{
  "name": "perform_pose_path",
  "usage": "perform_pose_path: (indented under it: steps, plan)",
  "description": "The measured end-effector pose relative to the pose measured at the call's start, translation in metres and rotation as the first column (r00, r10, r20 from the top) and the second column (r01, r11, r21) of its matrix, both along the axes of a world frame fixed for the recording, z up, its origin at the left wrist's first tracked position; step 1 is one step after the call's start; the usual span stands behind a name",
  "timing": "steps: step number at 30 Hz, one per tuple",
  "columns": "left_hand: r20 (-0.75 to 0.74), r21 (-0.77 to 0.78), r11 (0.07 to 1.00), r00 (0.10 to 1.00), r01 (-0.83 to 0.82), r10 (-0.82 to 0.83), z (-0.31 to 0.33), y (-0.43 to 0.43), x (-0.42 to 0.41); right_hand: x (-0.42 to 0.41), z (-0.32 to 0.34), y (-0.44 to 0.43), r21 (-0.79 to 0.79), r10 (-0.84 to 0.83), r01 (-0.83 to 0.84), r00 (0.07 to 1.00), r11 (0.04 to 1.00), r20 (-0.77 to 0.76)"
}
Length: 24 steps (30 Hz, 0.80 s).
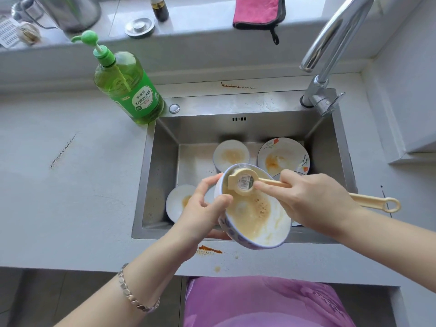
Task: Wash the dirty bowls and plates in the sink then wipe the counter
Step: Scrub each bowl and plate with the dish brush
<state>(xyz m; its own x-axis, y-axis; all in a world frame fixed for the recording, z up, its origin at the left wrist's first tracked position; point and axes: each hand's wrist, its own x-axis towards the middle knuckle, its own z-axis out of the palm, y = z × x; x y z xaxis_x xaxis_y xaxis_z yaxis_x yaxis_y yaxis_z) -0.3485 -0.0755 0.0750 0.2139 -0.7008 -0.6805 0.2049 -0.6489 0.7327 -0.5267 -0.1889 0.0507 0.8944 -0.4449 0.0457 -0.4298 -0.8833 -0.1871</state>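
Observation:
My left hand (pixel 203 208) grips the rim of a blue-patterned white bowl (pixel 257 223), tilted over the front of the steel sink (pixel 162 166). The bowl holds brownish, foamy residue. My right hand (pixel 313 199) holds a cream dish brush (pixel 243 181) by its long handle, with the round brush head inside the bowl near its far rim. Down in the sink lie two more dirty white bowls (pixel 231 154) (pixel 179 201) and a flower-patterned plate (pixel 283 156) with an orange stain. Another dish lies partly hidden under my right hand.
A green pump bottle of dish soap (pixel 128 88) stands at the sink's back left corner. The tap (pixel 330 43) arches over the right side. A pink cloth (pixel 258 11) lies on the sill. Orange-brown stains (pixel 210 250) mark the counter (pixel 70 185) in front of the sink.

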Motion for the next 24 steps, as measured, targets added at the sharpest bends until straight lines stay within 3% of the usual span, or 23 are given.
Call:
perform_pose_path:
  steps: [5,10,15,17,18,19,20,21,22,24]
  plan:
    - [0.004,-0.01,0.999,0.999,-0.034,0.035,0.002,0.003,0.01,-0.016,-0.005,-0.002,-0.017,-0.028,0.027,0.997,1.0,-0.07]
    - [-0.005,0.016,1.0,1.0,-0.008,0.008,0.0,0.002,0.001,-0.002,-0.003,-0.003,0.01,0.006,-0.006,1.0,1.0,-0.017]
    - [0.113,0.002,0.999,0.993,-0.048,0.047,0.006,0.0,0.017,-0.022,-0.013,0.002,0.018,-0.025,0.025,0.999,1.0,0.019]
    - [0.163,0.001,0.998,0.984,-0.067,0.066,0.005,-0.002,0.02,-0.022,-0.009,0.013,0.228,-0.094,0.109,0.993,0.967,-0.074]
    - [0.176,0.009,0.997,0.982,-0.07,0.068,0.005,-0.003,0.019,-0.018,-0.003,0.016,0.426,-0.108,0.178,0.977,0.887,-0.185]
    - [0.177,0.016,0.997,0.982,-0.07,0.066,0.004,-0.004,0.019,-0.016,0.001,0.017,0.641,-0.113,0.253,0.961,0.725,-0.252]
    - [0.17,0.021,0.998,0.984,-0.064,0.06,0.002,-0.004,0.018,-0.014,0.005,0.017,0.761,-0.137,0.307,0.95,0.572,-0.279]
    - [0.162,0.022,0.999,0.986,-0.049,0.045,0.002,-0.004,0.018,-0.013,0.006,0.015,0.795,-0.135,0.31,0.95,0.521,-0.282]
    - [0.155,0.023,0.999,0.988,-0.025,0.021,0.001,-0.003,0.017,-0.011,0.007,0.012,0.794,-0.133,0.314,0.948,0.521,-0.288]
    - [0.147,0.028,0.999,0.989,0.028,-0.031,0.001,-0.001,0.014,-0.01,0.012,0.002,0.689,-0.13,0.317,0.942,0.652,-0.31]
